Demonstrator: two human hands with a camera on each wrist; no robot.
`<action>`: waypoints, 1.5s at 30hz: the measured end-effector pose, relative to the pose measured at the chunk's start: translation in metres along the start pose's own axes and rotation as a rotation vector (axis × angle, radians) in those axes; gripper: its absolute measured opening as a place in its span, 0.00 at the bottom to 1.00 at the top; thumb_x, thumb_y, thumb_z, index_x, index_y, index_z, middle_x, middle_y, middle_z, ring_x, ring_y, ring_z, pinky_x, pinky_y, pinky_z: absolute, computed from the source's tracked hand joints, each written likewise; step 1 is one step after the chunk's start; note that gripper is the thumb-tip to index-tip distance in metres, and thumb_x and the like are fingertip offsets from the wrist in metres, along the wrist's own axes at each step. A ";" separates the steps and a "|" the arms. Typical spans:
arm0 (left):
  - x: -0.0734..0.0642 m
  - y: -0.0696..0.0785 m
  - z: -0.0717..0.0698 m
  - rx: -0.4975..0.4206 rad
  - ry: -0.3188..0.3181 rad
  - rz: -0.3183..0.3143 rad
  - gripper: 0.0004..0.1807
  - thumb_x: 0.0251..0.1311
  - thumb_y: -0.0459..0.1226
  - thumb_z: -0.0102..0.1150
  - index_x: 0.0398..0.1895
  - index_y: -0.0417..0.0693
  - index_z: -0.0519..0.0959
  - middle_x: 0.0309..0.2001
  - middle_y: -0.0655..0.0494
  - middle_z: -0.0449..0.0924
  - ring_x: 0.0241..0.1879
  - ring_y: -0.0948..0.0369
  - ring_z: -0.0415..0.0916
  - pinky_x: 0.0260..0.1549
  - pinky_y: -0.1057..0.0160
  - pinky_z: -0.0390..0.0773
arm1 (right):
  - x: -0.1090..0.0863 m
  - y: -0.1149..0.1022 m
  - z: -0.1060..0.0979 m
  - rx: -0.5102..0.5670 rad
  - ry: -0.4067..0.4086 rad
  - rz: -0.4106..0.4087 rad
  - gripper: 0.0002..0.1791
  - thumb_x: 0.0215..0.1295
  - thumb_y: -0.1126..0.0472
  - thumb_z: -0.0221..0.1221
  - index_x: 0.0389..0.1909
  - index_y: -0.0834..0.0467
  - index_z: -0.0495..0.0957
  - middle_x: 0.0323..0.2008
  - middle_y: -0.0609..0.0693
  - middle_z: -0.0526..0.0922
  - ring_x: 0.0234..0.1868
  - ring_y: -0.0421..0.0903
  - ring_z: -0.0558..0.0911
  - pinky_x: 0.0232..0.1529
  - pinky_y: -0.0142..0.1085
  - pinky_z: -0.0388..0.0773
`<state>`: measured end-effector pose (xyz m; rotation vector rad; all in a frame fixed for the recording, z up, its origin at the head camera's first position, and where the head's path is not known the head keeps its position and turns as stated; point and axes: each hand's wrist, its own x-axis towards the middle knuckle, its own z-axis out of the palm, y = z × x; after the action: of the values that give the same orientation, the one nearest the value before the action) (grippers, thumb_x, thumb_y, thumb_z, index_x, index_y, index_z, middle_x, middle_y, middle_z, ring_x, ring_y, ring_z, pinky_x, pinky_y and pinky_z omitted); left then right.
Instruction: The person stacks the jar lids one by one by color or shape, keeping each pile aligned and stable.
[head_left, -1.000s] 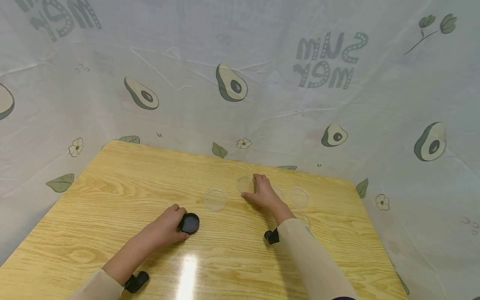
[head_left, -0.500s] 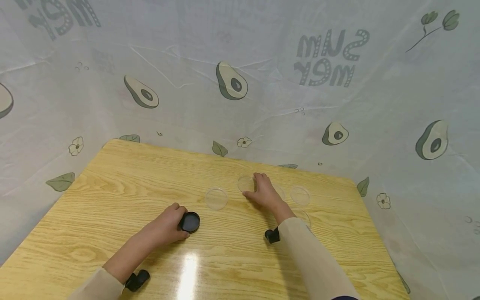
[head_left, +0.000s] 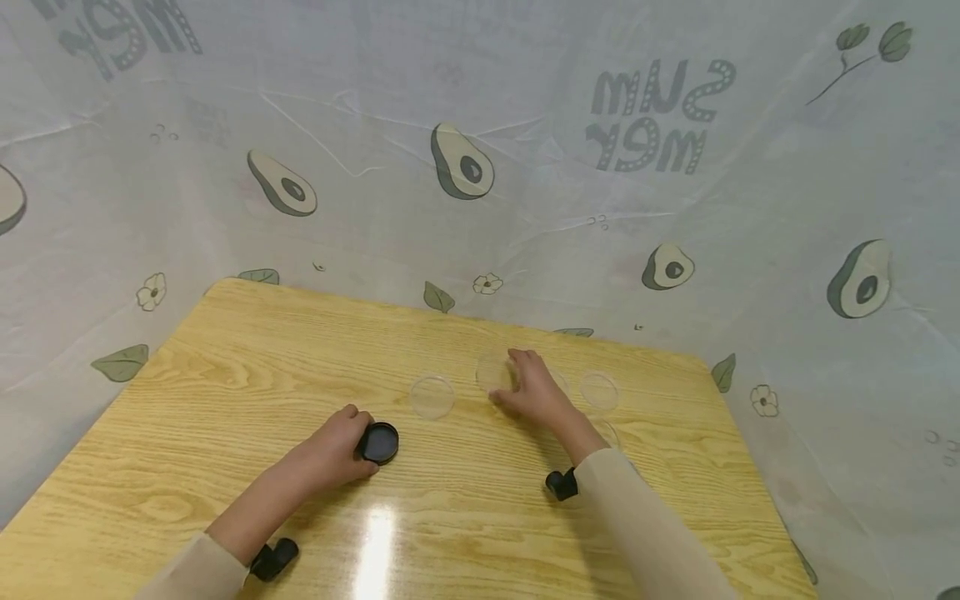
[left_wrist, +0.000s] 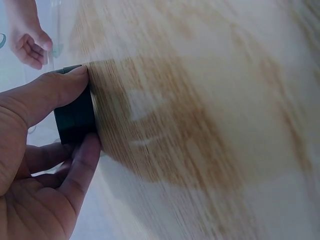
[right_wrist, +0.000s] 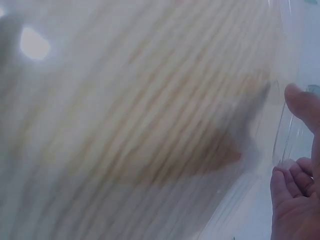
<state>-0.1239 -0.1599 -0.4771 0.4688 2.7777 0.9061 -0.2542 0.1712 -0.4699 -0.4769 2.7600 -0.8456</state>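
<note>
My left hand (head_left: 335, 450) pinches a shallow black round container (head_left: 380, 443) by its side, with its rimmed face up. In the left wrist view, the thumb lies on one edge of the black container (left_wrist: 75, 112) and the fingers on the other. Farther back, my right hand (head_left: 536, 390) grips a clear round dish (head_left: 491, 372) between thumb and fingers. The right wrist view catches that clear dish (right_wrist: 284, 132) edge-on, in front of the curled fingers. Another clear round dish (head_left: 432, 397) lies on the table between the two hands.
Beyond my right hand lie a clear dish (head_left: 599, 390) and one partly covered by the wrist (head_left: 559, 382). Another clear dish (head_left: 609, 432) sits beside the right sleeve. The wooden table (head_left: 247, 358) meets an avocado-print sheet (head_left: 360, 208) at the back and sides.
My right wrist and forearm have shifted slightly right and toward me, and the clear dish in that hand has moved slightly with it. The left hand and black container stay in place.
</note>
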 end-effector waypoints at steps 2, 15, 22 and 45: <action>0.000 0.000 0.000 0.000 -0.003 -0.010 0.28 0.52 0.36 0.82 0.51 0.32 0.78 0.42 0.46 0.75 0.42 0.54 0.77 0.43 0.52 0.81 | -0.005 0.000 0.000 -0.018 -0.008 -0.022 0.48 0.69 0.52 0.70 0.79 0.68 0.57 0.73 0.66 0.66 0.75 0.64 0.67 0.73 0.58 0.67; 0.001 -0.002 0.001 0.016 -0.005 0.009 0.28 0.53 0.37 0.81 0.51 0.32 0.78 0.42 0.46 0.75 0.42 0.53 0.76 0.43 0.51 0.81 | -0.044 -0.004 0.010 -0.005 -0.075 -0.101 0.47 0.67 0.51 0.72 0.79 0.64 0.60 0.73 0.62 0.68 0.74 0.61 0.69 0.70 0.58 0.70; 0.001 -0.001 0.001 0.025 -0.003 0.004 0.28 0.53 0.37 0.81 0.51 0.32 0.78 0.42 0.46 0.75 0.41 0.54 0.76 0.43 0.52 0.81 | -0.063 -0.012 0.016 -0.013 -0.133 -0.173 0.48 0.65 0.51 0.73 0.77 0.66 0.62 0.71 0.63 0.69 0.73 0.61 0.71 0.70 0.57 0.70; -0.001 0.005 -0.002 0.029 -0.015 -0.013 0.28 0.54 0.37 0.80 0.53 0.31 0.78 0.43 0.45 0.75 0.43 0.52 0.76 0.44 0.50 0.81 | -0.096 -0.015 0.031 -0.040 -0.184 -0.234 0.45 0.67 0.47 0.71 0.77 0.62 0.63 0.71 0.59 0.70 0.74 0.58 0.70 0.71 0.55 0.71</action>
<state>-0.1226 -0.1575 -0.4724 0.4599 2.7805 0.8565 -0.1521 0.1786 -0.4760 -0.8531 2.5899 -0.7536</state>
